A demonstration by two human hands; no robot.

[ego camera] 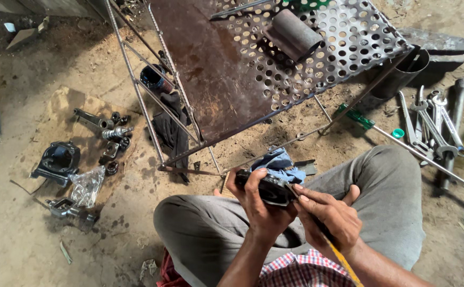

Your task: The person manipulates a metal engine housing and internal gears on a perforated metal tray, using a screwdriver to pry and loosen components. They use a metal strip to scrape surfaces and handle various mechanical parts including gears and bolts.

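Lower centre of frame: my left hand (261, 204) grips black metal part (270, 190) above knees, blue rag (281, 163) just behind. My right hand (330, 215) pinches yellow-handled tool (343, 260), tip on part. I judge work mid-way: other parts (83, 159) lie loose at left, spanners (428, 125) unused at right.

Perforated metal sheet (274, 58) looking rusty and matt. Black part (269, 188) in left hand (258, 204) showing dull, greasy finish. Blue rag (281, 165) looking like soft cloth. Spanners (434, 127) gleaming as bare steel. Dirt floor (19, 234) looking rough, dusty.
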